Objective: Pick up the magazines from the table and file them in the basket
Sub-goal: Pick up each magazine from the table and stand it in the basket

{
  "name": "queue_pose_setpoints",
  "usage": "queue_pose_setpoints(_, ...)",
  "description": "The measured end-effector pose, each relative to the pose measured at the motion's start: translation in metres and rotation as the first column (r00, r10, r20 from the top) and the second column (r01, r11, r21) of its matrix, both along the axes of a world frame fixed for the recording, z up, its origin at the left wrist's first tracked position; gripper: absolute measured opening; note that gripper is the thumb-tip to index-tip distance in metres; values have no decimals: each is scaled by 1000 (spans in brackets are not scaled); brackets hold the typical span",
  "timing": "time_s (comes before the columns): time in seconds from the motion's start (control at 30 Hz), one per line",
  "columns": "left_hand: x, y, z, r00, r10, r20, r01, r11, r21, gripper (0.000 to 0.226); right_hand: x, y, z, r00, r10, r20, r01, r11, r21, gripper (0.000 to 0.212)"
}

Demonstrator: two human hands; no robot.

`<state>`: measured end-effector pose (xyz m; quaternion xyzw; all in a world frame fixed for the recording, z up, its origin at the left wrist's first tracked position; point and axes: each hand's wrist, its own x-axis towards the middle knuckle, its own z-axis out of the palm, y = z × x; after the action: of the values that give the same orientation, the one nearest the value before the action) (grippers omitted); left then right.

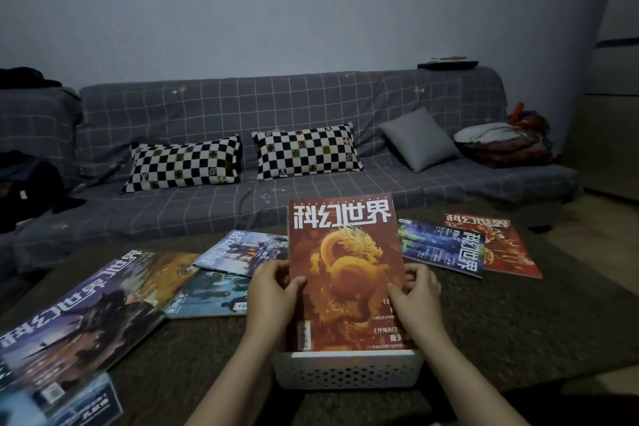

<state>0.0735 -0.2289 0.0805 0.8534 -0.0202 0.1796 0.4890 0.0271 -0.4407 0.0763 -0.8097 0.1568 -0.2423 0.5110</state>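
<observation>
Red dragon magazine (345,273) upright in white basket (347,372), side edges gripped by left hand (273,290), right hand (413,294) fingers

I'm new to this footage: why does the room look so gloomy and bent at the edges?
Head view: dim, bluish light, no glare; the red dragon magazine held over the white basket reads sharply, while the wide lens curves the wall at right and smears the magazines at the lower left corner.

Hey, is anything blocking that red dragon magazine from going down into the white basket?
Nothing visible does. The red dragon magazine stands upright with its lower edge already inside the white basket, held at its sides by the left hand and right hand. The basket's inside is hidden.
</observation>
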Motion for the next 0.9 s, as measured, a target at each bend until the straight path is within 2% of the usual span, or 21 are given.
queue_pose_setpoints(0.1,11,-4,7,993,-110,-30,111,994,5,49,11,-4,7,1000,10,22,-12,998,65,51)
queue_pose_setpoints(0.17,20,-9,15,979,-198,-43,199,980,17,49,24,-8,15,998,63,-24,-60,992,107,59)
queue_pose_setpoints(0.23,30,-12,21,967,-240,-80,239,971,-16,53,37,-12,20,984,167,-65,-156,977,143,56)
queue_pose_setpoints(0.37,53,-17,26,951,-249,-185,220,962,-163,70,53,-19,23,945,314,-88,-288,930,227,31)
queue_pose_setpoints(0.47,63,-22,21,942,-268,-204,212,942,-260,73,62,-22,25,923,379,-68,-340,884,322,31)
queue_pose_setpoints(0.57,63,-23,18,946,-286,-151,209,896,-391,54,68,-21,24,919,393,-41,-352,863,363,34)
queue_pose_setpoints(0.7,62,-22,19,960,-269,-74,215,883,-418,46,65,-20,28,919,394,9,-373,861,346,33)
queue_pose_setpoints(0.77,58,-21,24,964,-263,-34,223,875,-431,53,62,-21,32,926,375,37,-365,871,330,43)
queue_pose_setpoints(0.83,55,-19,32,963,-271,-5,241,866,-438,71,59,-20,39,930,362,69,-363,871,331,60)
queue_pose_setpoints(0.9,54,-18,41,957,-290,22,269,854,-445,78,56,-19,46,928,358,100,-371,872,319,64)
